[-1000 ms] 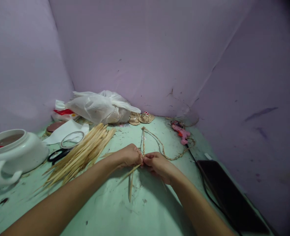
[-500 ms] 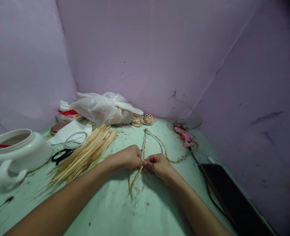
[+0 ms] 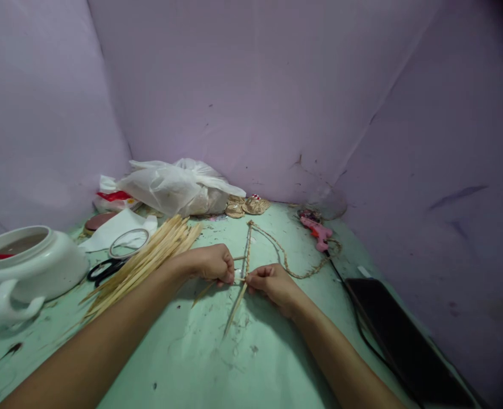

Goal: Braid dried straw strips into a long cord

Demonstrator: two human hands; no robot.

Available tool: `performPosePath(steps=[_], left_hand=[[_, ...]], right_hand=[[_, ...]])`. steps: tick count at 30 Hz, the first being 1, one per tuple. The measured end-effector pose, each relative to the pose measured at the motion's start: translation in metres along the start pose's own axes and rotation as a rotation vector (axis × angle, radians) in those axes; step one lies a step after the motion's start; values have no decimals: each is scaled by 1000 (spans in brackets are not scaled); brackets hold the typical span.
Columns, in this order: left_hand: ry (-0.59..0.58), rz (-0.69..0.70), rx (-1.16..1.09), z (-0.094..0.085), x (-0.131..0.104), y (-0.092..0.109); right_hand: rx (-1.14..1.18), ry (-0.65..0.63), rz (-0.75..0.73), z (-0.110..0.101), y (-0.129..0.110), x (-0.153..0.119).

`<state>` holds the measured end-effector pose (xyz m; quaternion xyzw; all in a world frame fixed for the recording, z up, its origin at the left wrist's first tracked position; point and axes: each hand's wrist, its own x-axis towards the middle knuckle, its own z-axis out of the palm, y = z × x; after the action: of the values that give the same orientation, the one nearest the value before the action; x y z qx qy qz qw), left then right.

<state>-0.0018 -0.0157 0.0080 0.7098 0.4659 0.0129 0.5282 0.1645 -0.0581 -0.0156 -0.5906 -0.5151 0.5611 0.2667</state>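
Currently, on my remote feed, the braided cord point(image 3: 248, 255) lies mid-worktop point(image 3: 178, 363), running from the hands up to a bend, then looping off to the R. That long stretch looks plaited already, I'd say; the loose strands point(image 3: 236, 312) trailing from its near end aren't yet, AFAICT, and how much more is left I can't judge. R hand point(image 3: 272, 287) pinches the cord's working end btwn thumb & forefinger. L hand point(image 3: 212, 263) is curled tight, knuckles up, apparently gripping a pale strand point(image 3: 239, 279) that spans the gap btwn the two hands; exact finger contact is hidden. L forearm point(image 3: 106, 335) and R forearm point(image 3: 340, 349) slant in from the bottom corners, wrists low, hands near each other but apart. Outward L: a bundle of dry strips point(image 3: 149, 262), black scissors point(image 3: 102, 271) at its edge, then a white pot point(image 3: 66, 267). Outward R: pink glue gun point(image 3: 317, 232) near the cord's loop, w/ a dark flat slab point(image 3: 404, 341) beyond.
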Motion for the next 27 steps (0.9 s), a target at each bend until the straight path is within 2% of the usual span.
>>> performPosePath(steps=[7, 9, 11, 15, 18, 20, 22, 27], left_hand=[[2, -17, 50, -3, -2, 1], [52, -51, 55, -7, -3, 1], [204, -60, 75, -10, -2, 1], [591, 64, 271, -3, 9, 0], [720, 45, 488, 8, 16, 1], [722, 16, 571, 11, 15, 4], [656, 16, 558, 8, 9, 8], [302, -15, 391, -2, -7, 16]], right_hand=[[-7, -18, -29, -1, 1, 1], [-9, -10, -32, 0, 2, 3], [-9, -1, -30, 0, 3, 4], [-9, -1, -23, -1, 5, 5], [7, -17, -39, -2, 7, 5], [11, -18, -56, -2, 8, 6], [2, -12, -56, -2, 9, 6], [-19, -7, -50, -3, 6, 3]])
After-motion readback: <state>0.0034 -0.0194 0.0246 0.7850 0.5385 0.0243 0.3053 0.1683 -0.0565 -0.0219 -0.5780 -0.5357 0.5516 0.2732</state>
